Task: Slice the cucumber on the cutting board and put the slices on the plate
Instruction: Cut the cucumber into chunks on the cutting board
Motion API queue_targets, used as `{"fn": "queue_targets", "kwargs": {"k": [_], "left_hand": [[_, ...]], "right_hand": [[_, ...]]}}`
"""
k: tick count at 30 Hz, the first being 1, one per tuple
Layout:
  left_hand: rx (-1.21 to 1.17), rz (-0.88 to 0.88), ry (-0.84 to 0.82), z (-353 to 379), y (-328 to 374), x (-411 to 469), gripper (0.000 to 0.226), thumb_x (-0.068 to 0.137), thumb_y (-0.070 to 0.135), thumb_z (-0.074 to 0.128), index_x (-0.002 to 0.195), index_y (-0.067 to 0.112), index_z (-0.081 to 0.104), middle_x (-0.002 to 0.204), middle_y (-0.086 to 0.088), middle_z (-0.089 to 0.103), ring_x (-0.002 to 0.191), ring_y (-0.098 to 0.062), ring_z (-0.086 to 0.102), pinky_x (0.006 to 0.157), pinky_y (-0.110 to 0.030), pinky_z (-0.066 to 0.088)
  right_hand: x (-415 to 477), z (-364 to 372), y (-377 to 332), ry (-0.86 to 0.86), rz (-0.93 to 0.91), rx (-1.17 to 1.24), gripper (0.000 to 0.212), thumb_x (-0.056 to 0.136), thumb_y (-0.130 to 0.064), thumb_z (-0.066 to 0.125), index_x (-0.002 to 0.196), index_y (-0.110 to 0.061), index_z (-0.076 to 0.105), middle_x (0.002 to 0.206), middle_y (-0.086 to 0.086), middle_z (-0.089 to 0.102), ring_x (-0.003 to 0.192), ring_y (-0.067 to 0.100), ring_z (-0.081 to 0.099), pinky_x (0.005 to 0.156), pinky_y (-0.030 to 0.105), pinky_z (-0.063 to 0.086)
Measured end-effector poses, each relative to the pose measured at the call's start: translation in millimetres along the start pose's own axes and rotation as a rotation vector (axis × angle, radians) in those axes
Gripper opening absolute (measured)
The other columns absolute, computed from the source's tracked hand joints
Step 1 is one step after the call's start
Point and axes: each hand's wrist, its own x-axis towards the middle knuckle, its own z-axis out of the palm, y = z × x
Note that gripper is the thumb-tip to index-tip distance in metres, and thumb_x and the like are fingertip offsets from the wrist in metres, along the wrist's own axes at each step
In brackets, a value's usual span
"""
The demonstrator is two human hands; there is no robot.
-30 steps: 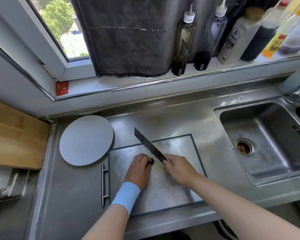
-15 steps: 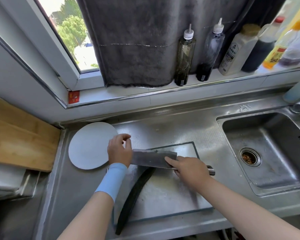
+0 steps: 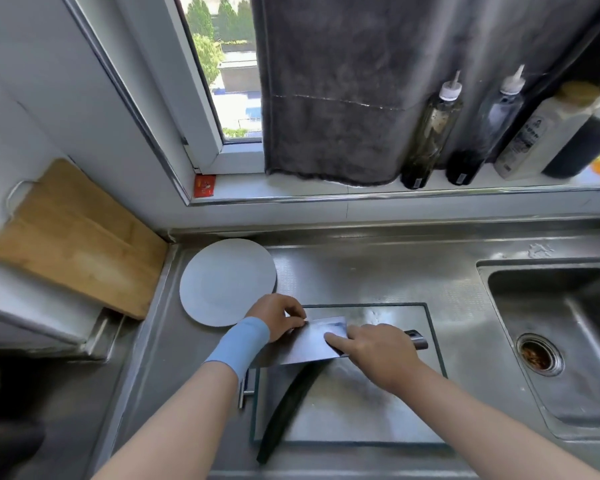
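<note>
A stainless-steel counter (image 3: 378,271) ran beneath a window (image 3: 222,64), with a sink (image 3: 568,306) sunk into its right end and a drain (image 3: 538,351) in the sink's floor. On the sill (image 3: 291,190) behind the counter's back edge, a dark grey towel (image 3: 333,98) hung down, and a row of sauce bottles (image 3: 430,133) stood to its right. A small red packet (image 3: 204,186) lay at the sill's left end. A wooden board (image 3: 73,237) leaned against the wall beyond the counter's left edge.

A round, pale plate (image 3: 222,282) sat in the counter's back-left corner. Just beside it, toward the counter's front edge, lay a clear cutting board (image 3: 354,410) with a metal handle (image 3: 242,389) on its left side.

The cucumber (image 3: 284,407), long, dark and curved, lay along the left part of the cutting board. Its near end stuck out past the board's front edge, and its far end was hidden under a cleaver (image 3: 309,344).

The person held the cleaver with its blade turned flat, above the board's back-left corner and close to the plate. The right hand (image 3: 378,355) was wrapped around the cleaver's handle, its forefinger stretched out along the flat of the blade. The left hand (image 3: 274,317), with a light blue wristband (image 3: 239,341) on its wrist, was at the blade's far left corner with its fingers bent. I could not tell whether those fingers pinched the blade or only touched it.
</note>
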Motion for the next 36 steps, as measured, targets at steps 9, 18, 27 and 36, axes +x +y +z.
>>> {"fn": "queue_targets", "kwargs": {"k": [9, 18, 27, 36], "left_hand": [[-0.372, -0.265, 0.38, -12, -63, 4, 0.007, 0.087, 0.017, 0.068, 0.089, 0.024, 0.069, 0.087, 0.006, 0.067, 0.081, -0.013, 0.062, 0.065, -0.014, 0.043], [-0.149, -0.178, 0.28, 26, -63, 21, 0.019, 0.083, 0.009, 0.062, 0.082, 0.028, 0.066, 0.094, 0.003, 0.066, 0.085, -0.019, 0.06, 0.075, -0.024, 0.047], [-0.118, -0.064, 0.272, 33, -53, 7, 0.028, 0.091, 0.004, 0.053, 0.099, 0.027, 0.069, 0.102, 0.008, 0.06, 0.091, -0.016, 0.06, 0.077, -0.022, 0.043], [0.112, -0.061, -0.294, 65, -4, -22, 0.067, 0.07, 0.057, 0.07, 0.128, 0.035, 0.045, 0.113, 0.009, 0.06, 0.095, -0.015, 0.058, 0.082, -0.03, 0.05]], "right_hand": [[-18, 4, 11, -0.09, 0.297, 0.112, 0.05, 0.082, -0.025, 0.069, 0.128, -0.045, 0.062, 0.083, -0.01, 0.066, 0.068, 0.019, 0.064, 0.051, 0.028, 0.039], [-10, -3, -6, -0.068, 0.698, 0.517, 0.044, 0.096, -0.022, 0.052, 0.131, -0.046, 0.061, 0.103, -0.011, 0.074, 0.086, 0.016, 0.065, 0.071, 0.029, 0.052], [-11, 9, -10, -0.083, 0.831, 0.639, 0.032, 0.096, -0.028, 0.055, 0.124, -0.039, 0.065, 0.095, -0.011, 0.073, 0.07, 0.012, 0.064, 0.061, 0.028, 0.051], [-17, 5, -1, 0.012, 0.949, 0.851, 0.028, 0.102, -0.046, 0.041, 0.1, -0.019, 0.049, 0.081, 0.003, 0.066, 0.071, 0.021, 0.064, 0.063, 0.038, 0.049]]}}
